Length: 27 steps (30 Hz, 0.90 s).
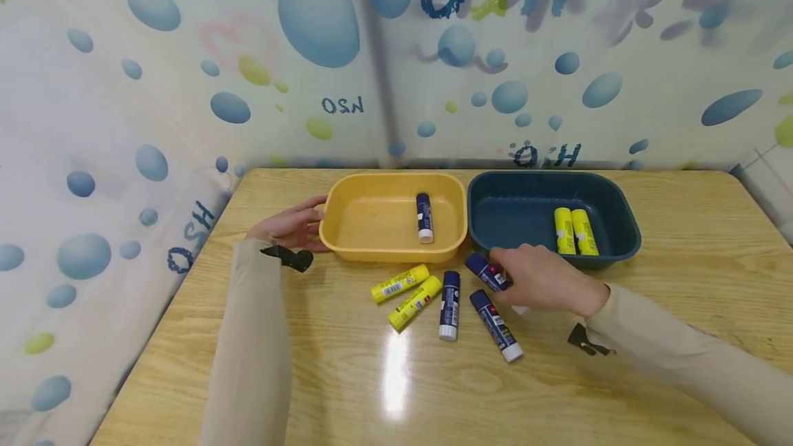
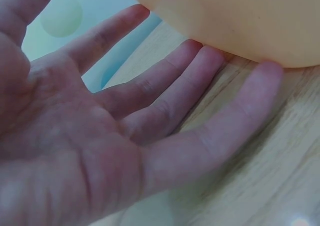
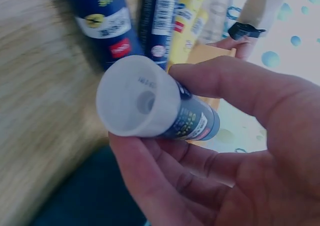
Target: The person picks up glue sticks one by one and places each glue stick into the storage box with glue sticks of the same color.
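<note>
My right hand (image 1: 545, 279) pinches a dark blue glue stick (image 1: 487, 271) between thumb and fingers, just in front of the dark blue bin (image 1: 508, 219). Its white base (image 3: 135, 98) faces the right wrist camera. My left hand (image 1: 296, 226) is at the left side of the yellow bin (image 1: 365, 253); in the left wrist view its outstretched fingers (image 2: 255, 93) reach the bin's lower wall. On the table near the right hand lie two more blue glue sticks (image 1: 495, 325) (image 1: 449, 305). Left of them are two yellow glue sticks (image 1: 400, 284) (image 1: 414, 303).
One blue glue stick (image 1: 424, 217) lies inside the yellow bin. Two yellow glue sticks (image 1: 564, 231) (image 1: 584, 232) sit at the right of the dark blue bin. Both bins stand side by side at the back of the wooden table (image 1: 347, 377), before a patterned curtain (image 1: 186, 74).
</note>
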Motion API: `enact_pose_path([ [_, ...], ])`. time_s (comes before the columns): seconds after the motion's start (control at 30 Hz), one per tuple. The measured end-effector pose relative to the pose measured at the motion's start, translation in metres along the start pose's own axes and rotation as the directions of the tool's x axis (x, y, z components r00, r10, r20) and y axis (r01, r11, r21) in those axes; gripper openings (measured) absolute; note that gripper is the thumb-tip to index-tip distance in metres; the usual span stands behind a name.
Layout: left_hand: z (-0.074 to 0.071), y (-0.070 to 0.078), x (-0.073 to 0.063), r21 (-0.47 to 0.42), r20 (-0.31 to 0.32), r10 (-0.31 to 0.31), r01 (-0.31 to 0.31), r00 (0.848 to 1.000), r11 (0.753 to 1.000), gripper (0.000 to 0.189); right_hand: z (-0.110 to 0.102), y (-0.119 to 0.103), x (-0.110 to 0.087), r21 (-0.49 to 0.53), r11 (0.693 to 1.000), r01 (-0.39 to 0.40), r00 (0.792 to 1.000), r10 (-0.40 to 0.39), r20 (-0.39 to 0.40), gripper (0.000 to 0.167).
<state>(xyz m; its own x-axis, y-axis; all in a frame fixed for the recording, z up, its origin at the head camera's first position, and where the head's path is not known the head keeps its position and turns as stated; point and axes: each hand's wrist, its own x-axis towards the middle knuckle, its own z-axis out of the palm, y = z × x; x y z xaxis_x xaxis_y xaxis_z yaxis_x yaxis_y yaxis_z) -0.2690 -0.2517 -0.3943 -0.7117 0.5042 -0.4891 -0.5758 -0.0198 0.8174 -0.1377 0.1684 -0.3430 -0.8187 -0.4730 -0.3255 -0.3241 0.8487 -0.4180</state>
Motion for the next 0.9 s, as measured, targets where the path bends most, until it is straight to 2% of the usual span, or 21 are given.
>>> enact_pose_path([
  [0.3,-0.001,-0.001,0.000,-0.009,0.000,-0.008,0.008,1.000,1.000,0.055,-0.014,-0.010,0.006,-0.013,0.999,0.038,0.999,-0.038,-0.014,0.028],
  [0.6,-0.001,-0.001,0.000,-0.011,-0.013,-0.003,0.003,1.000,1.000,0.058,-0.028,-0.018,0.021,0.050,0.998,0.048,0.999,-0.048,-0.018,0.027],
  [0.9,-0.001,-0.001,0.000,-0.017,-0.010,-0.007,0.006,1.000,1.000,0.058,-0.042,-0.029,0.045,0.016,1.000,0.006,1.000,-0.006,0.007,0.033],
])
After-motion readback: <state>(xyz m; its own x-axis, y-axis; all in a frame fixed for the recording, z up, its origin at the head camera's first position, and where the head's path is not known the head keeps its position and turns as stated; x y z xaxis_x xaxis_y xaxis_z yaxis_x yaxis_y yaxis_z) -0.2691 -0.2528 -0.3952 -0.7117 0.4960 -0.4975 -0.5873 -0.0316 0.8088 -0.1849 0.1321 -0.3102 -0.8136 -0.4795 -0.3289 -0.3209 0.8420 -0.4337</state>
